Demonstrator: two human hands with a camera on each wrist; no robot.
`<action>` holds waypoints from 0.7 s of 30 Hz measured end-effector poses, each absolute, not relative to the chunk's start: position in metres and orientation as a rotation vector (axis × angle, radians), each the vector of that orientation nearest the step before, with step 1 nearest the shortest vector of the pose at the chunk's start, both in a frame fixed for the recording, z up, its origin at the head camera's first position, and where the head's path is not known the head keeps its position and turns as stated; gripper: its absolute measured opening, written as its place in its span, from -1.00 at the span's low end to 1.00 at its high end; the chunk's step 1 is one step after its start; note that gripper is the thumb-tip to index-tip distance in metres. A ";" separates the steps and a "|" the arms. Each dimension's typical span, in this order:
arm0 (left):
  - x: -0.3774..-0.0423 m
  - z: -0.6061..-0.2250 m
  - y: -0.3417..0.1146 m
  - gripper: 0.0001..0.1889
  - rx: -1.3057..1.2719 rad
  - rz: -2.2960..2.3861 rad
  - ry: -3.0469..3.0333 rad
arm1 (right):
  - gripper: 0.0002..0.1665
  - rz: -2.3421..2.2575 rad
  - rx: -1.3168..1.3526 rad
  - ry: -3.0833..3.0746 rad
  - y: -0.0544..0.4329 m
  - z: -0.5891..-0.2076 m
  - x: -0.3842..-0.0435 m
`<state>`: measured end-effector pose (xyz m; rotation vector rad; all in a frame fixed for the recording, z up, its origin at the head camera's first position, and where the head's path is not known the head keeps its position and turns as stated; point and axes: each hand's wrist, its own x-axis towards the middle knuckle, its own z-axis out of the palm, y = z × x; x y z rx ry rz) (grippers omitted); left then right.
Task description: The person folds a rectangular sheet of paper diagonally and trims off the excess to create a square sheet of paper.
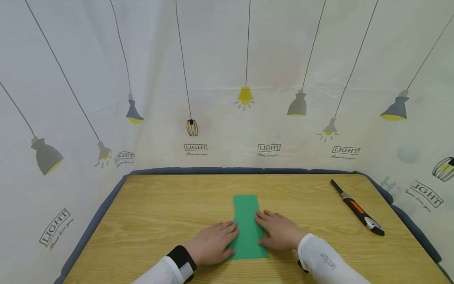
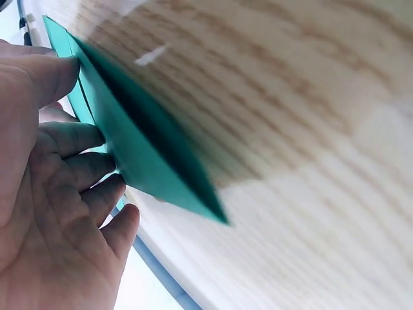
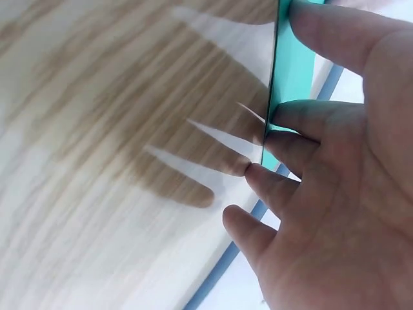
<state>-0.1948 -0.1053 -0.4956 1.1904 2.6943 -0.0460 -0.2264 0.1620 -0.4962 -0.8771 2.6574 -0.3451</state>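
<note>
A sheet of green paper (image 1: 246, 228), folded lengthwise into a tall strip, lies flat near the middle of the wooden table. My left hand (image 1: 216, 242) rests at its left edge, fingers spread and nearly straight. In the left wrist view the paper (image 2: 139, 155) shows two layers standing apart along one side, and that hand (image 2: 61, 174) touches the upper layer. My right hand (image 1: 280, 230) lies on the strip's right edge with extended fingers. Seen from the right wrist, its thumb and fingertips (image 3: 290, 117) touch the green edge. Neither hand pinches the paper.
A long, thin-nosed black tool with an orange inset and silver end (image 1: 358, 209), perhaps a gas lighter, lies at the table's right. Dark blue edging (image 1: 220, 170) borders the wooden table (image 1: 159, 209). Behind hangs a white sheet (image 1: 220, 47) printed with lamps.
</note>
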 end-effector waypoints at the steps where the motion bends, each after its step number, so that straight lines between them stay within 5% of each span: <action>1: -0.195 -0.496 -0.106 -0.34 1.196 -0.044 2.696 | -0.04 -0.350 -0.867 2.658 0.164 -0.496 -0.227; 21: -0.201 -0.495 -0.104 -0.44 1.245 0.079 2.676 | -0.05 -0.577 -0.788 2.643 0.178 -0.503 -0.229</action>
